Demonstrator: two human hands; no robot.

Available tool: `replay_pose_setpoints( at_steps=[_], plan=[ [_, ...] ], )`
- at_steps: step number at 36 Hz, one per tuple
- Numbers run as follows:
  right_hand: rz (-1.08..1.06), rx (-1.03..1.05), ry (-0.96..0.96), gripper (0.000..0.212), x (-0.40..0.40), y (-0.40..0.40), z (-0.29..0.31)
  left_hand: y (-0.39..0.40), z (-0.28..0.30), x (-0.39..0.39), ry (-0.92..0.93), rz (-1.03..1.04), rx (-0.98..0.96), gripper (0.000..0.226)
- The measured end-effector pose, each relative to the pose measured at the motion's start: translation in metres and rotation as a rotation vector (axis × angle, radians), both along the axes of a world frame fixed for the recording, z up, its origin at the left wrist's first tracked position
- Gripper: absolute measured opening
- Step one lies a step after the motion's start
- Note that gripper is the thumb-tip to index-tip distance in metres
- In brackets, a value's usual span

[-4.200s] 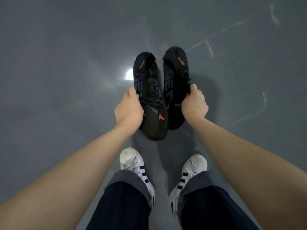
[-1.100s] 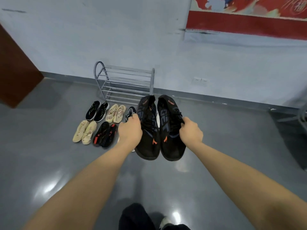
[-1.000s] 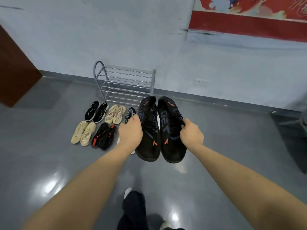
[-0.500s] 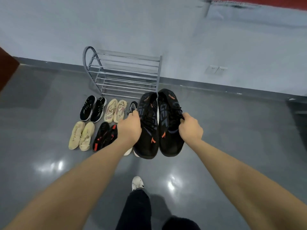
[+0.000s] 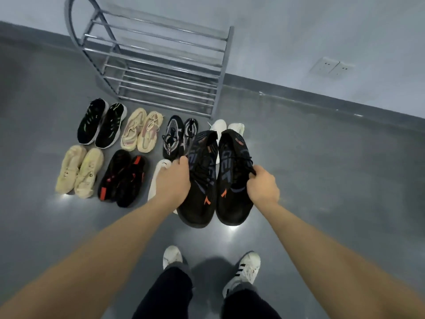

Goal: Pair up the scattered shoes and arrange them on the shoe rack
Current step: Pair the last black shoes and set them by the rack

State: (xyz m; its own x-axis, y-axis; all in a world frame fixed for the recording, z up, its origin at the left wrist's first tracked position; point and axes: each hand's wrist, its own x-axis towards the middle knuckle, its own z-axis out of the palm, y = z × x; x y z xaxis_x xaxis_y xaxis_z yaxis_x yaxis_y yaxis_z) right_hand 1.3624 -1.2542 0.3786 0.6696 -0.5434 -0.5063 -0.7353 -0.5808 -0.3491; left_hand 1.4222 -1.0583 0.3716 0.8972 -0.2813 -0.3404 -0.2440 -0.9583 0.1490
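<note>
My left hand (image 5: pixel 173 183) grips the left black shoe with orange marks (image 5: pixel 200 180). In my right hand (image 5: pixel 263 185) is its mate, the right black shoe (image 5: pixel 231 178), held by the side. Both shoes hang side by side above the floor, toes toward me. The silver metal shoe rack (image 5: pixel 158 63) stands bare against the wall ahead. Paired shoes lie in rows before it: a black pair with green (image 5: pixel 101 126), a beige pair with pink (image 5: pixel 141 130), a black-and-white knit pair (image 5: pixel 178 135), a cream pair (image 5: pixel 79 171) and a black pair with red (image 5: pixel 124 180).
A white pair (image 5: pixel 224 126) lies behind the held shoes, and a white shoe (image 5: pixel 158 178) is half hidden under my left hand. My own feet in white sneakers (image 5: pixel 243 270) stand on the grey floor. A wall socket (image 5: pixel 331 67) sits at the right.
I have walked toward the rack carrying the black pair; the rack and the rows of shoes are now much closer. My grip on both shoes is unchanged.
</note>
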Motion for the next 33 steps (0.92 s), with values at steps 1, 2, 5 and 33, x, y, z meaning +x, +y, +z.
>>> replay_pose_setpoints(
  at_steps=[1,2,5,33],
  plan=[
    [0.009,0.003,0.009,0.015,0.003,-0.005,-0.017,-0.004,-0.016,0.001,0.007,0.013,0.005,0.014],
    [0.022,0.003,0.016,0.014,0.004,-0.009,-0.037,-0.009,-0.035,0.001,0.011,0.024,0.011,0.015],
    [0.052,0.003,0.045,0.013,0.007,-0.024,-0.103,-0.023,-0.102,0.003,0.035,0.055,0.02,0.02],
    [0.215,-0.31,-0.253,0.018,0.003,-0.071,-0.493,-0.013,-0.473,0.029,-0.154,-0.221,0.132,0.023]
  ],
)
